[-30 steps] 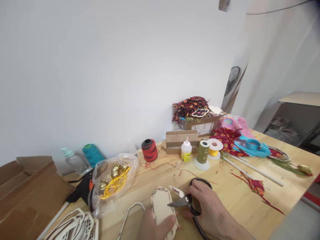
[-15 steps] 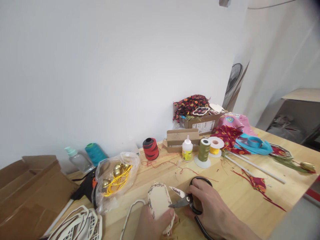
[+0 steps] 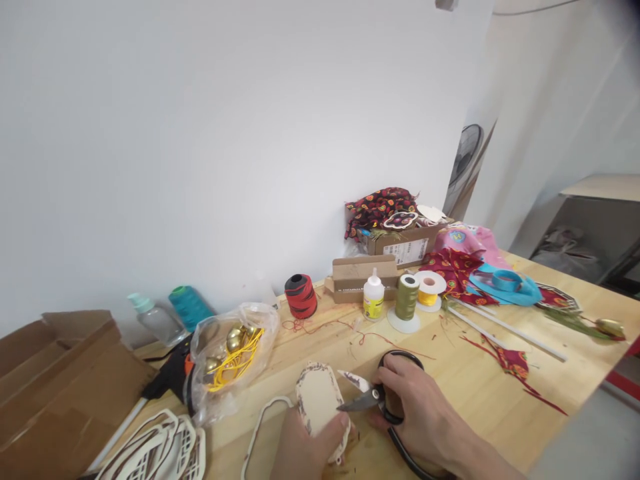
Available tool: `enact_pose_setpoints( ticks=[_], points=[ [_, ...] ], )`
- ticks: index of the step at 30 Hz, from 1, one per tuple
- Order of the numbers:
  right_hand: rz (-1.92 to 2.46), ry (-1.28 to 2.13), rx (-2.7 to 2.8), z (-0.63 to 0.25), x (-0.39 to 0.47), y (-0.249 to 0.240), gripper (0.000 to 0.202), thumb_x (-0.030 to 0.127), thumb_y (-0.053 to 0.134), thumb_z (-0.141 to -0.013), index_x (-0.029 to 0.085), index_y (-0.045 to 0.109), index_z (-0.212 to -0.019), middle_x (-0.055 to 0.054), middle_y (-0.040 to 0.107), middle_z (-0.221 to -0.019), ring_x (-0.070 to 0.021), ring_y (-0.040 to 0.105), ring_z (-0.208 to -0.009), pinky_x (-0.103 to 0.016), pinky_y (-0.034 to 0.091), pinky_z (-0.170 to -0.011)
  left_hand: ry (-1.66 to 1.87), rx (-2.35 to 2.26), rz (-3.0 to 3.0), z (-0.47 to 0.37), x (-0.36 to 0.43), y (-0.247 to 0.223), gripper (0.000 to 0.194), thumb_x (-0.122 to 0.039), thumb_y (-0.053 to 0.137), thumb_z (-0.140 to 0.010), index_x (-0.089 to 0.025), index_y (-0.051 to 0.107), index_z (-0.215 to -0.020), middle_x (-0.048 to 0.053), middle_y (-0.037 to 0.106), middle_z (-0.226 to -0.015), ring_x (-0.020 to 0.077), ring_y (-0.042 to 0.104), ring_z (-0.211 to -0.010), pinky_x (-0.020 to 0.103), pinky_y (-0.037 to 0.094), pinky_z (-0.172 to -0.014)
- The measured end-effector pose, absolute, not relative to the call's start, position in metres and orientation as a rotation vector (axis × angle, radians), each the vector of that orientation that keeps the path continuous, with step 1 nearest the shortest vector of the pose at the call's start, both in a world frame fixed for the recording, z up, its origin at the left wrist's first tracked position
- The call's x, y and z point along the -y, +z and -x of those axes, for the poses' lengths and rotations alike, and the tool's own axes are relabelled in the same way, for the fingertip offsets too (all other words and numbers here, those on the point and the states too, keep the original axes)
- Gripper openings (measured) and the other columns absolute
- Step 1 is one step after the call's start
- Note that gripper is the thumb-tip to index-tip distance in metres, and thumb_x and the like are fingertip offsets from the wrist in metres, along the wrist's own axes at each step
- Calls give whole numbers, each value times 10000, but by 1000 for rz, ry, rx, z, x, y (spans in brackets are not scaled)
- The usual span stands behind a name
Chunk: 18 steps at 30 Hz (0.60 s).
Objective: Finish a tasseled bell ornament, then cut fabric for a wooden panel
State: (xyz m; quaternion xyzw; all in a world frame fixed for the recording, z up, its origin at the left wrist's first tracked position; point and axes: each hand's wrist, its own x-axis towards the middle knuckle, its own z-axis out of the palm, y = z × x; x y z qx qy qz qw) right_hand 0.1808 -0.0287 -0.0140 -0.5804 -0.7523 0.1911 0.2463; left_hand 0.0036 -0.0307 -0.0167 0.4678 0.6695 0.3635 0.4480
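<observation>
My left hand point(image 3: 311, 448) grips a flat cream plaque point(image 3: 320, 397) with a scalloped outline and dark frayed bits along its rim; the thumb presses on its face. My right hand point(image 3: 423, 407) is closed around the black handles of a pair of scissors point(image 3: 370, 398). The blades are parted and point left, the lower tip at the plaque's right edge. A thin cream frame point(image 3: 257, 427) lies on the table left of my left hand. A black curved strip point(image 3: 407, 457) shows below my right hand.
Behind the hands stand a red and black thread cone point(image 3: 301, 297), a glue bottle point(image 3: 373, 297) and a green thread spool point(image 3: 407, 298). A plastic bag point(image 3: 270, 327) with golden bells and yellow cord, plus cream frames point(image 3: 165, 447), lie left. Fabric scraps point(image 3: 515, 363) and white sticks point(image 3: 530, 337) lie right.
The view has shifted very slightly. Both hands, the plaque and the parted scissors keep nearly the same positions.
</observation>
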Motion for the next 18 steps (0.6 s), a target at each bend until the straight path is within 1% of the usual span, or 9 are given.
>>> enact_pose_setpoints(
  ticks=[2,4,6,9,11,13,16,18],
  points=[
    [1586,499,2026,-181,28,-15,165,188,636,-586,221,589,-740,-12,541,-774,-181,488,-733,-278,363,-631,866,-1521,-1129,-5,32,-14,158,-305,622,-545,-176,583,-626,73,687,-551,230,617,-502,295,473,-431],
    [1584,486,2005,-183,28,-16,156,192,636,-590,219,577,-732,-11,537,-776,-180,486,-734,-279,362,-636,856,-1459,-1114,-6,33,-13,193,-309,619,-546,-160,599,-668,84,699,-570,234,625,-509,288,462,-401],
    [1572,501,2017,-183,28,-16,184,212,660,-580,223,577,-743,-8,538,-785,-183,483,-738,-281,359,-640,870,-1485,-1098,-4,32,-14,198,-319,634,-539,-161,587,-647,85,697,-566,239,627,-521,287,456,-393],
    [1567,535,2029,-183,28,-16,220,214,681,-566,235,589,-765,-3,543,-784,-185,481,-742,-280,355,-640,913,-1535,-1087,-2,32,-19,190,-314,662,-521,-188,551,-610,64,690,-555,238,627,-530,302,478,-444],
    [1582,533,1989,-183,27,-15,214,195,664,-573,230,585,-770,-5,543,-790,-183,484,-747,-276,355,-641,918,-1548,-1122,-1,32,-22,212,-282,690,-482,-203,549,-618,52,693,-571,239,636,-561,308,497,-499],
    [1583,519,1963,-183,26,-15,204,187,644,-583,225,577,-772,-6,541,-795,-180,483,-748,-274,355,-642,899,-1519,-1127,-2,33,-21,248,-286,703,-457,-200,563,-642,55,698,-590,243,644,-584,308,507,-521],
    [1576,509,1994,-182,26,-15,184,198,645,-580,219,577,-750,-2,537,-781,-176,476,-732,-268,348,-627,832,-1460,-1089,-4,35,-17,269,-361,660,-516,-164,584,-684,76,697,-590,245,645,-563,301,496,-455],
    [1579,515,1995,-182,26,-14,176,192,643,-579,214,575,-739,0,532,-773,-170,474,-723,-262,343,-622,796,-1475,-1095,-4,35,-14,259,-342,654,-525,-166,579,-700,65,694,-571,239,645,-543,292,493,-436]
  ],
)
